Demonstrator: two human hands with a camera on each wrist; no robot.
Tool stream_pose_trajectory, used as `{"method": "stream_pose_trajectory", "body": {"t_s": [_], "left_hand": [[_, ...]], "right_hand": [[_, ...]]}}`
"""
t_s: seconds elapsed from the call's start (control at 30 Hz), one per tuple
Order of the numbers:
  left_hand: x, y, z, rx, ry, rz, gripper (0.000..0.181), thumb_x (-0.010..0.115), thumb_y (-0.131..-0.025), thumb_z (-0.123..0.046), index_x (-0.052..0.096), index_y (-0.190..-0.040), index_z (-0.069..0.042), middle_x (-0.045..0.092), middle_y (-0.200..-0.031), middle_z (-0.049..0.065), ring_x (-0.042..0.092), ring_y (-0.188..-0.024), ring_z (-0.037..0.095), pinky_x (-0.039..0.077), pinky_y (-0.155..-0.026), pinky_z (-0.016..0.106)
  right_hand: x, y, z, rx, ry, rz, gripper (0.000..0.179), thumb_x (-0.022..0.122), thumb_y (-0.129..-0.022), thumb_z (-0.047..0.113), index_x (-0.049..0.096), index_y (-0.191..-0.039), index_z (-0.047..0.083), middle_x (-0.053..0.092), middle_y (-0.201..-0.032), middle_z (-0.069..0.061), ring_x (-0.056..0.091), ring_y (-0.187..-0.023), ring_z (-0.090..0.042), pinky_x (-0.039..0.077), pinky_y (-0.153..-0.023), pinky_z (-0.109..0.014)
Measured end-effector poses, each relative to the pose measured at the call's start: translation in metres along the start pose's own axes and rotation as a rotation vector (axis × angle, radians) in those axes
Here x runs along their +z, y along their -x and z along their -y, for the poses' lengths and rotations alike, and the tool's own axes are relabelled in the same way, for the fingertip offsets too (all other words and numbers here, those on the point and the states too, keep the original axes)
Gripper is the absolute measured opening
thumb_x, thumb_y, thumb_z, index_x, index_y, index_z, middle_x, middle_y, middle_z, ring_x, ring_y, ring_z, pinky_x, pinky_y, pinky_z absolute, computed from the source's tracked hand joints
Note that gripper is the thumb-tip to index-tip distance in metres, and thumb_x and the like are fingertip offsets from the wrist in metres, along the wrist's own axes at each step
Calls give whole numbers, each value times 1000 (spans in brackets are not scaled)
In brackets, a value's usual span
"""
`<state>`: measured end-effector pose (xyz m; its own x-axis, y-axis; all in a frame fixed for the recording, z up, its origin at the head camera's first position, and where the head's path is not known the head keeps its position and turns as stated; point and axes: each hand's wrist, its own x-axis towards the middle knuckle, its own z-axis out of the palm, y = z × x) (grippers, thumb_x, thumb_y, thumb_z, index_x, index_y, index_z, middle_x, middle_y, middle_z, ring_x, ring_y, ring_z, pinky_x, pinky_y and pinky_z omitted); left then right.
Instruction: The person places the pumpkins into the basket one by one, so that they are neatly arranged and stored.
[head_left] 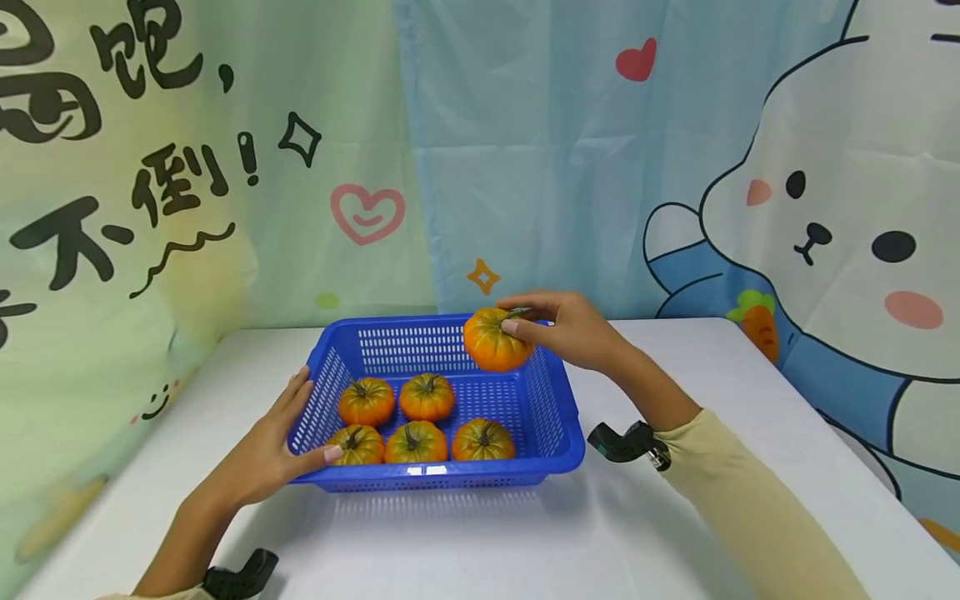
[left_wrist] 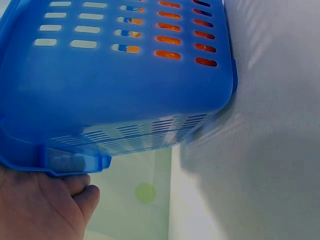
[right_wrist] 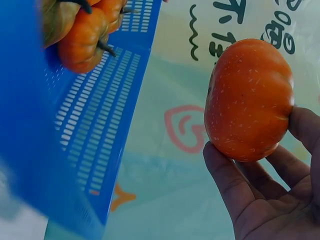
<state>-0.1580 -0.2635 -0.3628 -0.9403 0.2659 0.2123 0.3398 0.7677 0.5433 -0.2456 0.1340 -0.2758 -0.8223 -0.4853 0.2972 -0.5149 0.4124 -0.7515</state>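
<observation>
A small orange pumpkin (head_left: 496, 340) is held by my right hand (head_left: 562, 329) above the back right part of a blue plastic basket (head_left: 450, 472). The right wrist view shows the fingers and thumb around one end of this pumpkin (right_wrist: 250, 100), its smooth orange side facing the camera. My left hand (head_left: 273, 454) grips the basket's left rim, thumb over the front left corner and fingers along the outer side. Inside the basket, several similar pumpkins (head_left: 427, 397) with dark stems sit in two rows toward the left and front.
The basket stands on a white table (head_left: 465, 550). Behind the table hangs a printed curtain (head_left: 517, 167) with cartoon drawings and lettering. Dark wrist-worn devices (head_left: 626, 442) are strapped on both forearms.
</observation>
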Motion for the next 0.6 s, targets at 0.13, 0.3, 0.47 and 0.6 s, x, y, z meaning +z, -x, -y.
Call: {"method": "stream_pose_trajectory", "body": {"t_s": [0.13,0.3,0.47,0.6], "left_hand": [[-1,0,-1,3,7,0,102,70,-83,-44,13,-155,0,1,-161,17,12,-141,50,21,-101,73],[-1,-1,-2,3,3,2,101,69,-83,-44,13,-155,0,1,-161,17,12,-142,50,20,-101,73],[-1,0,-2,-1,3,-1,102,69,-83,-45,12,-155,-1,2,-161,17,13,-141,50,21,-101,73],[0,0,-1,2,1,-3,102,70,-83,-44,13,-155,0,2,-161,17,13,-141,50,21,-101,73]], "right_hand": [[8,-7,8,-30,-21,23,38,64,-95,25,64,-130,8,60,-128,-11,61,-111,-28,55,-83,-38],[21,-16,14,-87,-48,59,38,65,-95,23,64,-128,6,63,-123,-9,63,-106,-24,57,-78,-36],[31,-26,12,-119,-32,98,37,66,-95,21,64,-128,5,65,-119,-7,64,-101,-19,57,-74,-33],[35,-32,8,-100,-8,143,37,66,-95,21,64,-128,6,67,-116,-6,65,-98,-18,56,-75,-31]]}}
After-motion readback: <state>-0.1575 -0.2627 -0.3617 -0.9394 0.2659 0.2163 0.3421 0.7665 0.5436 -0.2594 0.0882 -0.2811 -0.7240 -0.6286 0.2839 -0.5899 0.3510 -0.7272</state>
